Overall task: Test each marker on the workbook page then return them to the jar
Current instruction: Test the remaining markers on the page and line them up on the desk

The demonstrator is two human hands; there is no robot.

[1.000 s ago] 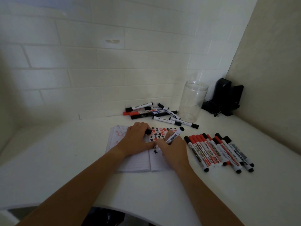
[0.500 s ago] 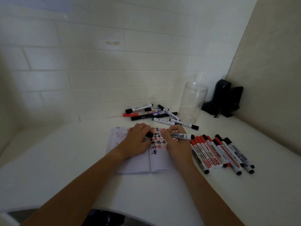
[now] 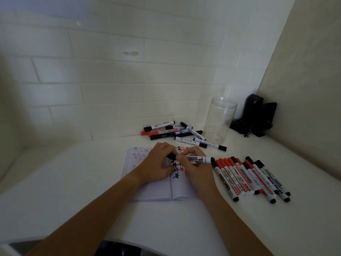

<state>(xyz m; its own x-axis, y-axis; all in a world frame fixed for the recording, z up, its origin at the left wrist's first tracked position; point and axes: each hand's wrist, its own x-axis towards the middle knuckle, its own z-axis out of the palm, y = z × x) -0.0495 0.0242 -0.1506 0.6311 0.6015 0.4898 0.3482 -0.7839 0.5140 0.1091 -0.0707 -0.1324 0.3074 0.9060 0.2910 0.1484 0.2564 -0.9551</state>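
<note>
On the white worktop (image 3: 92, 209) an open workbook (image 3: 156, 189) lies nearest. Above its page the left hand (image 3: 156, 167) pinches what looks like a black cap (image 3: 170, 156), and the right hand (image 3: 195, 167) has its grip closed round a marker (image 3: 200, 159). A marker row (image 3: 249, 176) lies rightward; the jar (image 3: 219, 121) stands upright near the back-right corner, beside a loose pile (image 3: 177, 132).

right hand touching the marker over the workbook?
Touching. Head view: the right hand has its fingers wrapped around the marker barrel above the workbook; the left hand pinches the black cap.
</note>
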